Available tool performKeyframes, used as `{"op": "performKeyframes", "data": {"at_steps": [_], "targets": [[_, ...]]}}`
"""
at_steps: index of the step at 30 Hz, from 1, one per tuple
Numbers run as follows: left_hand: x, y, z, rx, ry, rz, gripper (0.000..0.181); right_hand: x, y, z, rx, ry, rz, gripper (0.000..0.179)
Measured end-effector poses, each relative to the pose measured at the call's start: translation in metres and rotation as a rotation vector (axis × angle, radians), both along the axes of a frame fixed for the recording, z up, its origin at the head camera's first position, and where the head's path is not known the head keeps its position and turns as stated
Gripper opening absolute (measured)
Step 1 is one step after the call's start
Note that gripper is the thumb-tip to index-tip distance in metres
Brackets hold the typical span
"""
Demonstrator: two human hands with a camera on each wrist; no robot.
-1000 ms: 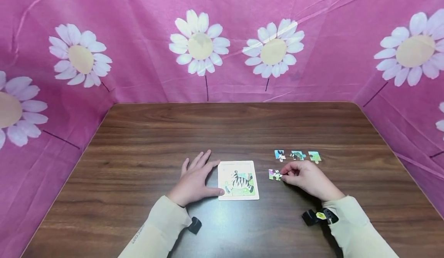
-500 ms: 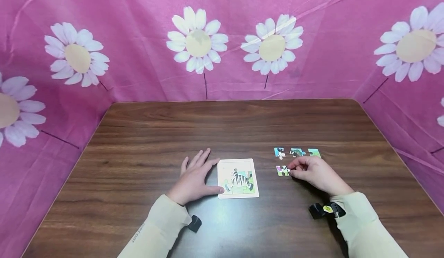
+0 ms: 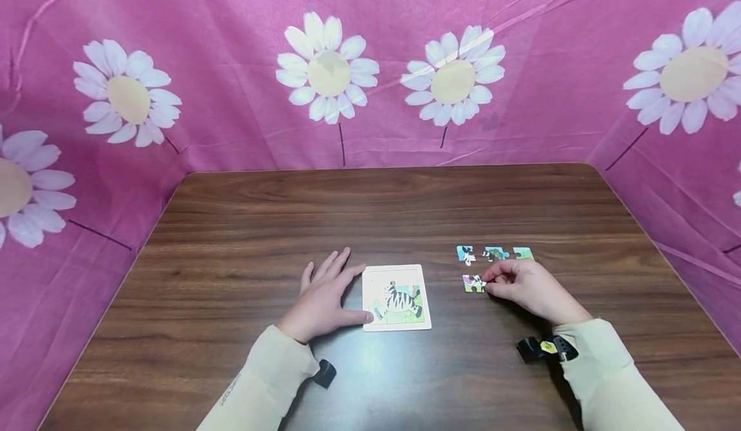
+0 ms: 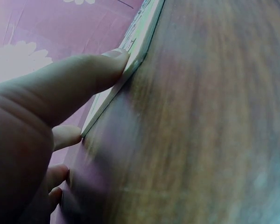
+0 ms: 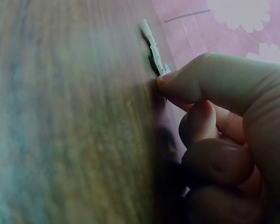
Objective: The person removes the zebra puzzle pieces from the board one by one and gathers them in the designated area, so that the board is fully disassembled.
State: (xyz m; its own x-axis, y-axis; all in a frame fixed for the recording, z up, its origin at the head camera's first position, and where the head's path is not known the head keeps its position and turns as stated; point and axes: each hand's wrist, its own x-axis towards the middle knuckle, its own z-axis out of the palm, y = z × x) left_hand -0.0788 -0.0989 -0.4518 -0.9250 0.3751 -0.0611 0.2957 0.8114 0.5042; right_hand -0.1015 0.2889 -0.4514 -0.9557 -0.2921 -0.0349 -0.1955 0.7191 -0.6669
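Note:
A square wooden puzzle board with a zebra picture lies flat on the table, part of its picture filled with pieces. My left hand rests along its left side, fingers spread; the thumb presses on the board's edge and the index fingertip touches its upper left corner. To the right of the board, my right hand pinches a jigsaw piece between thumb and index finger. That piece is green, pink and black-and-white. In the right wrist view the piece appears edge-on, tilted slightly off the table.
Behind the right hand lie more loose jigsaw pieces in a row: a blue one with a zebra part, a blue-green one and a green one. Brown wood table spreads around; a pink flowered cloth hangs behind it.
The right hand has moved a little to the right and away from the body, taking the pinched jigsaw piece farther from the board. The left hand has stayed on the board.

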Motion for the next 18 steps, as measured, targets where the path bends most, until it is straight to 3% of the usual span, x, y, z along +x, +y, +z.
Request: {"op": "performKeyframes", "data": {"at_steps": [18], "targets": [[-0.0003,-0.0007,0.0001,-0.005,0.001,-0.004,0.089,-0.0012,0.0008,0.0009,-0.002,-0.012,0.012,0.006]]}}
